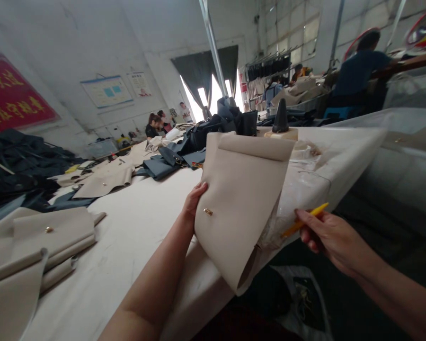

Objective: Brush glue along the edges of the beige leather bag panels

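Note:
A beige leather-like bag panel [244, 184] with a small gold clasp [208, 212] is held up over the table's front edge. My left hand [196, 196] grips its left side, with the thumb on the front face and the other fingers hidden behind. The panel's top is folded over and its lower end curls under. To the right, my right hand [317, 232] is closed around a slim yellow pen-like tool [307, 220], apart from the panel. The tool's lower tip points toward the panel's right edge.
Stacked beige panels [53, 237] lie at the left of the white-covered table [135, 237]. Dark bag pieces [159, 163] lie behind. A bottle with a black cone top [280, 118] and a tape roll [301, 151] stand at the back right. Several people work farther off.

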Tool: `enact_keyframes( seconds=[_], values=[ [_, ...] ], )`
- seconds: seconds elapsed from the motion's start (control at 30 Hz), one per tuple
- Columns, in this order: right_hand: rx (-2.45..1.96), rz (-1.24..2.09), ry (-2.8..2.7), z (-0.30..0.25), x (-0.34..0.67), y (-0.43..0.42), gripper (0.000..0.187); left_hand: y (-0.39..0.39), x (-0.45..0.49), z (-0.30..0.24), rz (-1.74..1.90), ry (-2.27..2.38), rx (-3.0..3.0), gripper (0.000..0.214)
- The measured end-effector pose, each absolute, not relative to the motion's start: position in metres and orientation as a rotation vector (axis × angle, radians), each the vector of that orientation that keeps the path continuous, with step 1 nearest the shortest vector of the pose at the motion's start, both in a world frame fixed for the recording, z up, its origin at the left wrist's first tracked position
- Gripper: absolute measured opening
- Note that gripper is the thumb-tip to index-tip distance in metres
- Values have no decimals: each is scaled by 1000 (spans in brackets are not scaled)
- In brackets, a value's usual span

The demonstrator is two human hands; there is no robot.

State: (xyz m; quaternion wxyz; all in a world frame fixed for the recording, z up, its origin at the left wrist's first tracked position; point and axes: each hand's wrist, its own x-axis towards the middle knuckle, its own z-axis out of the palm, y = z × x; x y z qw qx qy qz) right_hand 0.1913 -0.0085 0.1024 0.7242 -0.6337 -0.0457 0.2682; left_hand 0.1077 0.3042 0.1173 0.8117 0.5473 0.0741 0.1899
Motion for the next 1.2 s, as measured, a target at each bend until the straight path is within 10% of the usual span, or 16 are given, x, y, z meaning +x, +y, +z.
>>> enact_keyframes(
  seconds=[1.2],
  values=[
    [-1126,692,-37,102,177,2,60,297,105,118,437,171,1208,39]
  ],
)
